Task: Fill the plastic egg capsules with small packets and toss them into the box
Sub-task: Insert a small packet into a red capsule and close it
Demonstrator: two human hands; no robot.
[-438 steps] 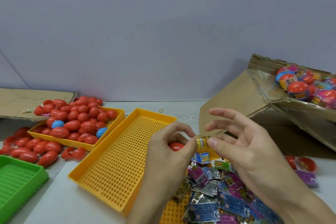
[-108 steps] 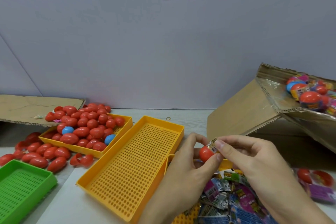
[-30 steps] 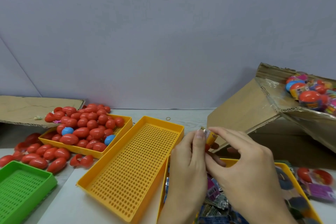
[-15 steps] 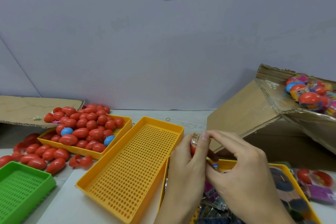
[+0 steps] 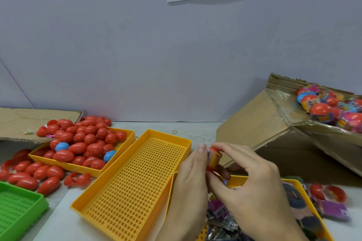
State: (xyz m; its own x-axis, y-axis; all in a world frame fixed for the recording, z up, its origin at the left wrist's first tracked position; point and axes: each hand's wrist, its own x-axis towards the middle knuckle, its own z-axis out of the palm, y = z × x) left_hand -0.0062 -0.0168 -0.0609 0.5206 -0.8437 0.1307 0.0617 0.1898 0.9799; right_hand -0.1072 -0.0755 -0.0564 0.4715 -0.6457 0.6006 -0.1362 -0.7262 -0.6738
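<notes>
Both hands, left hand (image 5: pixel 193 170) and right hand (image 5: pixel 252 180), pinch one red egg capsule (image 5: pixel 214 158), seemingly stuffed with a packet, while the box (image 5: pixel 260 123) far right holds many and a heaped tray (image 5: pixel 125 139) waits.

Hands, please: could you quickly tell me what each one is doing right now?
Left hand: grips the red egg capsule.
Right hand: fingers curled round the same capsule.

Single head-worn wide-angle view, looking forward and slightly down across the table (image 5: pixel 195 131) toward the wall (image 5: pixel 137 55), both hands close below centre, yellow trays (image 5: pixel 137 178) near, tilted cardboard box (image 5: pixel 260 123) at right, no second view for overlap
</notes>
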